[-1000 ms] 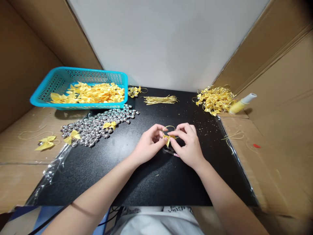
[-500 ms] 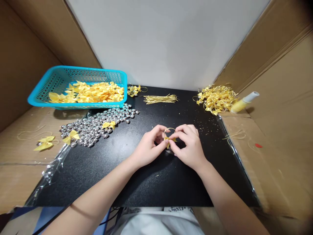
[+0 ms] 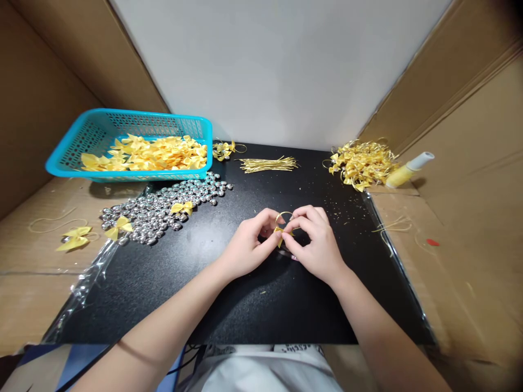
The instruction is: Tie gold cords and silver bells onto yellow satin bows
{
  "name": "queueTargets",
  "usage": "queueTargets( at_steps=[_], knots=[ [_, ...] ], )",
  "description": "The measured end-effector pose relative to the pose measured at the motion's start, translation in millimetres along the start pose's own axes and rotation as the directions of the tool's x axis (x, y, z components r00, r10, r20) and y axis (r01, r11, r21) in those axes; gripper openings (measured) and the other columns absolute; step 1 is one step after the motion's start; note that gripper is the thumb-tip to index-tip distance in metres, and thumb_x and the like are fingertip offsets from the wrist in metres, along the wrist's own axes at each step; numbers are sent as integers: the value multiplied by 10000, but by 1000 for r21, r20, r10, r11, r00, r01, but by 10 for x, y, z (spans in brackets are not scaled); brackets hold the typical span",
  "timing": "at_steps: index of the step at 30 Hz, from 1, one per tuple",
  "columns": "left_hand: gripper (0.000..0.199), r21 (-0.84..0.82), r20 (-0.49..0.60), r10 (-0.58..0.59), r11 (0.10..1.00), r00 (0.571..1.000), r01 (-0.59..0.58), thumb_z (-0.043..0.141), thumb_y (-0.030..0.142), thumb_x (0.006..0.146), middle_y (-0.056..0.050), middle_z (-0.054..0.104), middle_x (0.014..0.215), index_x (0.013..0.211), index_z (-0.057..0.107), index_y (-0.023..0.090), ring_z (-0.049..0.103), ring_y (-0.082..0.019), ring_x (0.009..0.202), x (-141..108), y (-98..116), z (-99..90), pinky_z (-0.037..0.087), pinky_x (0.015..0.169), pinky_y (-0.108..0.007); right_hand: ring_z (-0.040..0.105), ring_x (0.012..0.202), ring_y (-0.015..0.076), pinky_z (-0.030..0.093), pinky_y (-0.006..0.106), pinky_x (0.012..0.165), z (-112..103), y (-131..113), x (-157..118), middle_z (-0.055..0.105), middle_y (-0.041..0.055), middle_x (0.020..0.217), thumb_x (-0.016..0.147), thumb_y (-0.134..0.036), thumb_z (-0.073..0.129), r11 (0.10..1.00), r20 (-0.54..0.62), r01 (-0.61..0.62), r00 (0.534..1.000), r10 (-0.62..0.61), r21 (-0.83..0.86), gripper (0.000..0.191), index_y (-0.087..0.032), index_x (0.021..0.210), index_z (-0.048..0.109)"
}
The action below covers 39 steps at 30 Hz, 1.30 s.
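My left hand point(image 3: 253, 242) and my right hand point(image 3: 314, 242) meet above the middle of the black table point(image 3: 229, 305). Both pinch a small yellow ribbon bow point(image 3: 280, 239) between thumbs and fingertips. From the bow a thin gold cord loop point(image 3: 281, 216) curves upward between the two hands. My fingers cover much of the bow and the ends of the cord. Something dark and shiny shows just beneath the bow, too hidden to name.
A turquoise basket point(image 3: 129, 175) of yellow bows stands back left, with silver beads point(image 3: 151, 212) spread before it. Cut gold cords point(image 3: 268, 164) lie at the back. Back right are a heap of finished-looking bows with loops point(image 3: 362, 166) and a yellow bottle with a white cap point(image 3: 408, 170).
The gold cord loop looks slightly narrower and tilted, and my right fingers have shifted a little at the bow. Both hands stay at nearly the same place.
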<state>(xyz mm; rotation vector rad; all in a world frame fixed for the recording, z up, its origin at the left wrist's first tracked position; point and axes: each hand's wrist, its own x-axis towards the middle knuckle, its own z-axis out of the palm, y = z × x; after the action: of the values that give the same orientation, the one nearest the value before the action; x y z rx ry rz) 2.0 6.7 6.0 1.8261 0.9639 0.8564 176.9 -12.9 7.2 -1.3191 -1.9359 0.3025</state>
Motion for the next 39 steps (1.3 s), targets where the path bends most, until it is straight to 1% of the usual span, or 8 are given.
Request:
queueTargets(
  at_steps=[4, 13, 24, 29, 31, 34, 37, 39],
  knots=[
    [59, 31, -3, 32, 999, 999, -32, 520, 246, 920, 30, 592, 741, 920, 543, 191, 546, -106, 673, 2, 2, -14, 432, 665, -223, 542, 930, 227, 452, 392, 839, -10, 6, 5, 603, 44, 921, 817, -185, 652, 999, 9, -23, 1000, 23, 25, 86, -223, 747, 620],
    [114, 36, -32, 32, 999, 999, -31, 496, 234, 928, 26, 546, 739, 836, 537, 180, 502, -102, 669, 12, -3, -46, 410, 651, -226, 528, 978, 231, 450, 393, 881, -41, 22, 22, 576, 47, 967, 861, -194, 629, 983, 21, -85, 996, 83, 165, 101, -229, 782, 576],
    [110, -176, -30, -67, 982, 997, 61, 542, 272, 913, 21, 535, 745, 866, 536, 173, 494, -107, 680, 21, -33, -33, 407, 645, -238, 556, 999, 222, 440, 388, 908, -10, 55, 17, 574, 44, 990, 878, -239, 591, 939, 41, -169, 986, 164, 299, 83, -224, 800, 566],
    [114, -287, -30, -91, 955, 995, 78, 563, 272, 901, 21, 527, 748, 873, 523, 169, 493, -102, 677, 26, -36, -21, 413, 647, -238, 566, 1035, 227, 442, 397, 927, -33, 45, 16, 596, 54, 1033, 838, -231, 640, 951, -4, -117, 992, 123, 285, 30, -225, 837, 612],
    [110, -269, -24, -80, 961, 997, 70, 563, 274, 904, 23, 533, 749, 904, 515, 175, 502, -104, 676, 20, -35, -22, 419, 651, -241, 559, 1064, 238, 439, 409, 946, -38, 18, 12, 610, 63, 1068, 807, -240, 684, 968, -20, -76, 996, 83, 240, 94, -229, 892, 645],
    [102, -161, -10, -30, 987, 1000, 28, 564, 254, 904, 27, 541, 753, 937, 494, 188, 516, -108, 679, 4, -28, -25, 426, 665, -249, 559, 1058, 251, 456, 421, 932, -22, -26, 3, 631, 75, 1084, 779, -271, 727, 978, -31, -53, 998, 60, 200, 142, -227, 903, 673],
    [95, -89, 13, 15, 996, 1000, -14, 558, 239, 905, 29, 538, 760, 930, 478, 196, 518, -105, 676, -8, -15, -26, 429, 670, -250, 564, 1036, 245, 469, 420, 916, 5, -25, -6, 646, 71, 1065, 808, -256, 697, 975, -46, -69, 996, 80, 209, 31, -231, 823, 689],
    [91, -77, 11, 22, 997, 1000, -22, 550, 246, 910, 29, 531, 760, 923, 474, 197, 514, -105, 672, -9, -13, -25, 429, 665, -250, 575, 1028, 238, 468, 424, 924, 12, 4, -9, 652, 64, 1043, 839, -242, 659, 963, -68, -108, 989, 129, 248, 72, -235, 776, 694]
  ],
)
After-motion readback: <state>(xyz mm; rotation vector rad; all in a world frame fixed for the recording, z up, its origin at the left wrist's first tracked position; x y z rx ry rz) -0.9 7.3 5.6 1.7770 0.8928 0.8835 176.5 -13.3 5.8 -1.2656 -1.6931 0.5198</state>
